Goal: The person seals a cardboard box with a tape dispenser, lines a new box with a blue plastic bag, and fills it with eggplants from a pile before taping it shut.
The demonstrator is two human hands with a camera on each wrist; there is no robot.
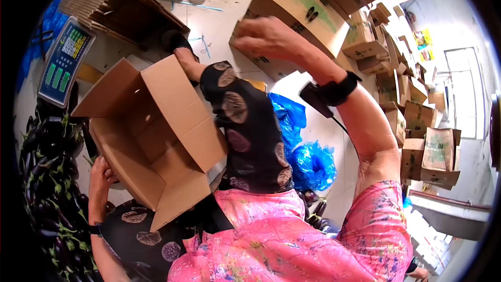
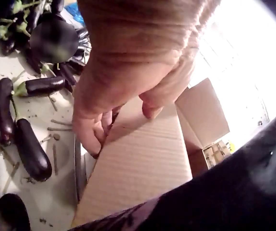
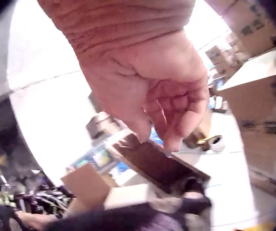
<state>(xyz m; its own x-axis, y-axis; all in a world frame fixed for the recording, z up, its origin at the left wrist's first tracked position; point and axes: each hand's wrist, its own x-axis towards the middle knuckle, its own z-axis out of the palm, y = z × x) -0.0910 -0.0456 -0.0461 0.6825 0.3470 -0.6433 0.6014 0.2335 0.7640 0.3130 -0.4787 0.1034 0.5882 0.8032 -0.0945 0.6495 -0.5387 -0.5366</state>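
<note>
Box (image 1: 124, 166), open-top, prob. in L hand (image 1: 99, 180)

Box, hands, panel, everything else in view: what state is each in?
Brown cardboard box: open, flaps spread, nothing visible inside.
Left hand: grip on the box's edge.
Right hand: raised, loosely curled, empty.
Dark keypad panel with green displays: face exposed; power unclear.
Glossy purple eggplants: loose, heaped.
Thin blue plastic: crumpled.
</note>
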